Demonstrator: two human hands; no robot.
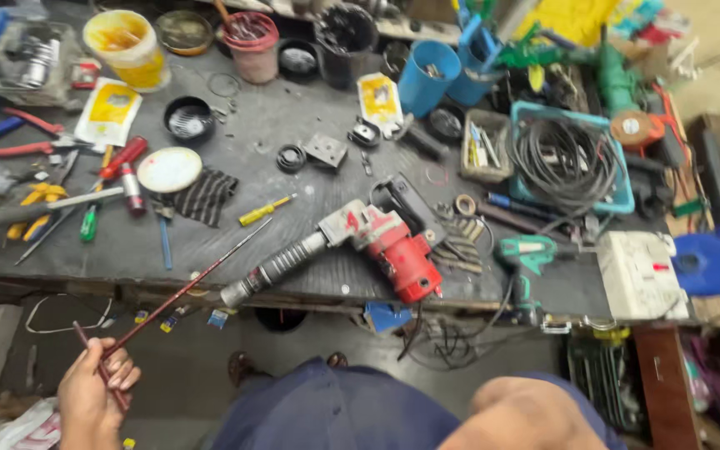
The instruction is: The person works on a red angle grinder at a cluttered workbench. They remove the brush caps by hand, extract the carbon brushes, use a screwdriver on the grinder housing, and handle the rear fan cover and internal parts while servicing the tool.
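Your left hand [93, 392] gripped a thin, dark red rod [185, 287] with a dull metal look. The drill [360, 246] at the frame's centre had a glossy red plastic body and a ribbed, worn metal nose. The workbench [235, 142] looked matt, grey and scuffed.

Repair workshop: cluttered workbench [293, 150], rotary hammer [360, 246], screwdrivers [264, 210].
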